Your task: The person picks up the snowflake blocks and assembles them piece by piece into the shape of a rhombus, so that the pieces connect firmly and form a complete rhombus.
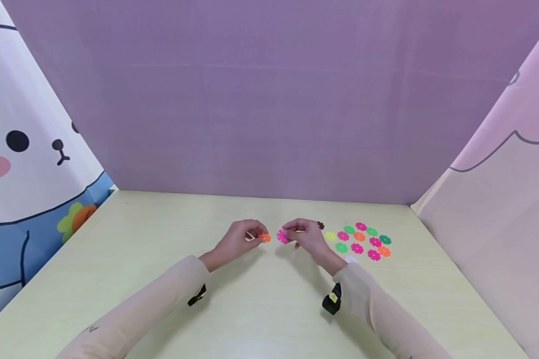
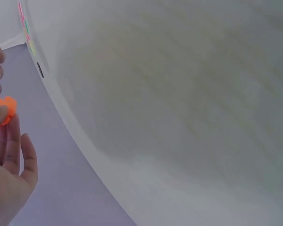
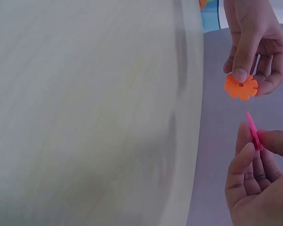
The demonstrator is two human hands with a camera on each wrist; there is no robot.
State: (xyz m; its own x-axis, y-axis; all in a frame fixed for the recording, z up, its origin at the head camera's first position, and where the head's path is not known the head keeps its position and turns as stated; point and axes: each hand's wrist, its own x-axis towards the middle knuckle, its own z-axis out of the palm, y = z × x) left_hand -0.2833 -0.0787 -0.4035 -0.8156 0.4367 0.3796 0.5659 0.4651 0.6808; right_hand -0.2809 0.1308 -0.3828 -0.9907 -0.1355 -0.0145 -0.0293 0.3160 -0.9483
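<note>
Grips an orange slotted flower disc (image 3: 243, 92) between thumb and fingers of the left hand (image 1: 237, 242), and a pink slotted flower disc (image 1: 281, 236) likewise in the right hand (image 1: 312, 240). Holds both raised over the counter (image 1: 260, 319), near each other but apart, left of the loose slotted discs (image 1: 357, 248). Looks like thin plastic: probably light, fairly stiff, slightly slippery on the flat faces, perhaps weakest at the notches. Best pinched across both faces, close to the rim.

Notched orange disc (image 3: 243, 91) near pink disc (image 1: 281, 236)
</note>
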